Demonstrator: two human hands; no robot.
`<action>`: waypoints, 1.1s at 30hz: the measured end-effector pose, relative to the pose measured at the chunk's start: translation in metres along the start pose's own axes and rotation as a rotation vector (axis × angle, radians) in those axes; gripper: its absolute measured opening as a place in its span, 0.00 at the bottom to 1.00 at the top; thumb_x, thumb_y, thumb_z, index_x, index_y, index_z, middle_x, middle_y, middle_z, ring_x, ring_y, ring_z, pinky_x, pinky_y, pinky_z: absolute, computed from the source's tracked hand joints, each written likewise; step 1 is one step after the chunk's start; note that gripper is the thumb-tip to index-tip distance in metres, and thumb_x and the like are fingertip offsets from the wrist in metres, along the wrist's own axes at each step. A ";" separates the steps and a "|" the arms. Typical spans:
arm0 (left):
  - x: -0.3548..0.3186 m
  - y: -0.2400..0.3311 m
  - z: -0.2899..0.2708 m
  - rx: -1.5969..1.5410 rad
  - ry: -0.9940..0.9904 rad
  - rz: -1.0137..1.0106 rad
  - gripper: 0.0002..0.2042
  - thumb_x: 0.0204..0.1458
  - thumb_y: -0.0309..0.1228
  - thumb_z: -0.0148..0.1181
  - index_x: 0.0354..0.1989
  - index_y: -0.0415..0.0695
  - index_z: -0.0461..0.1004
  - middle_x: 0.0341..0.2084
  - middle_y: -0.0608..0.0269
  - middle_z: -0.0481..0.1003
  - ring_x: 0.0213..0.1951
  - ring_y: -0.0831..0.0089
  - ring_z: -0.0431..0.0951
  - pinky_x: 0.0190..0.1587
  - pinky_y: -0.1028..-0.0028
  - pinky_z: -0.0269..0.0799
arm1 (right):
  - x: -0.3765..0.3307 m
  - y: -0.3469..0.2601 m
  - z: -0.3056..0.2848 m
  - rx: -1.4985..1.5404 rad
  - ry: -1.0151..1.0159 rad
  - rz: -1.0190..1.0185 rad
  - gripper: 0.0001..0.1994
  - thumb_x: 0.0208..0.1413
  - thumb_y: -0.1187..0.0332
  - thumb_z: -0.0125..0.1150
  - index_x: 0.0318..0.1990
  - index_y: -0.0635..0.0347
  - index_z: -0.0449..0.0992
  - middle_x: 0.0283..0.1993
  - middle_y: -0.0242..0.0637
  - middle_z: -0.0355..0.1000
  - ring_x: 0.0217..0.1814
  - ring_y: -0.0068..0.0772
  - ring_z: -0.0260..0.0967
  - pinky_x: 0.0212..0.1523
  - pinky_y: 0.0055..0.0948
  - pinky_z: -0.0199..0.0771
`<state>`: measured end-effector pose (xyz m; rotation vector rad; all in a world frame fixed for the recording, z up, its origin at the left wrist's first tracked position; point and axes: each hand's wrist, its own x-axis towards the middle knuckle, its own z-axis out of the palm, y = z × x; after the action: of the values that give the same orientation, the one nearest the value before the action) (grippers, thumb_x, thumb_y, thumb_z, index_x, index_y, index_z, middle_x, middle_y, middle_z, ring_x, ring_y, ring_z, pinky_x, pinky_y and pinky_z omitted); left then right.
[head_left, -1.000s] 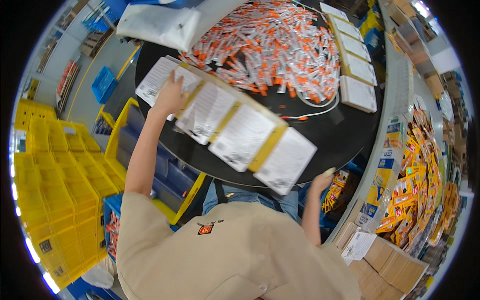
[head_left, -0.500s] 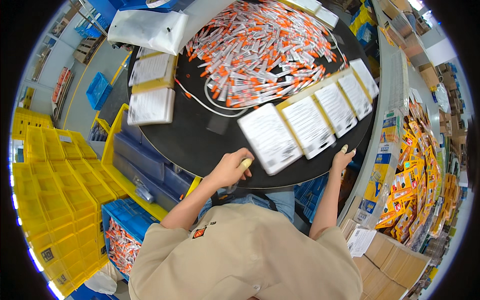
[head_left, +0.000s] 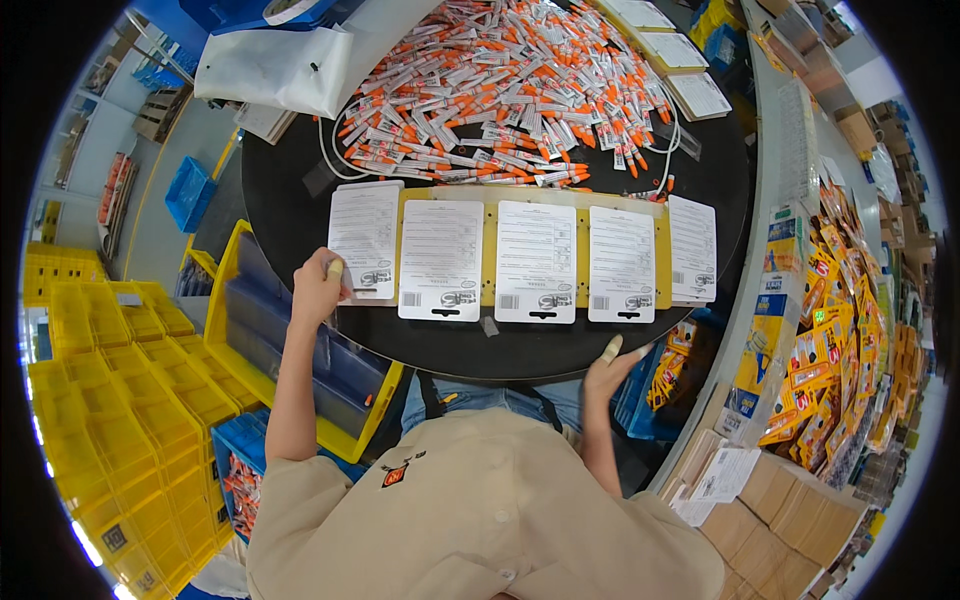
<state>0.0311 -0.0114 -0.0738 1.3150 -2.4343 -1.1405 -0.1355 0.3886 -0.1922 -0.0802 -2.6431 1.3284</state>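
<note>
A row of white printed cards with hanging slots (head_left: pixel 536 262) lies along the near part of the round black table (head_left: pixel 440 345), in a yellow holder (head_left: pixel 488 250). At the row's left end sits a thicker stack of white cards (head_left: pixel 365 240). My left hand (head_left: pixel 318 288) has its fingers curled against the lower left corner of that stack, a pale cover on one digit. At the table's near right edge is my right hand (head_left: pixel 608 372), thumb up and fingers apart, holding nothing. Its thumb and a fingertip wear pale covers.
A heap of orange-capped tubes (head_left: pixel 500 90) covers the table's far part, ringed by a white cord (head_left: pixel 330 150). More cards (head_left: pixel 690 95) lie far right. Yellow crates (head_left: pixel 110 400) stand left, beside a yellow bin (head_left: pixel 300 340). Packaged goods (head_left: pixel 820 370) and cardboard (head_left: pixel 780 500) line the right.
The round table has turned, bringing the card row from the right to straight before me. My left hand has moved left and up to the stack; my right hand has moved left and lower.
</note>
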 end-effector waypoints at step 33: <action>-0.019 0.242 0.234 -0.200 -0.536 0.689 0.11 0.46 0.27 0.62 0.34 0.38 0.68 0.24 0.53 0.75 0.29 0.57 0.77 0.32 0.64 0.71 | 0.355 -0.022 -0.196 1.007 0.966 -0.020 0.23 0.56 0.59 0.58 0.56 0.61 0.68 0.55 0.39 0.68 0.53 0.34 0.68 0.45 0.35 0.75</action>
<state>-0.2222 0.2120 -0.0685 0.0586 -2.6566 -1.5757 -0.4470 0.5763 -0.0115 -0.4125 -1.0586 1.8089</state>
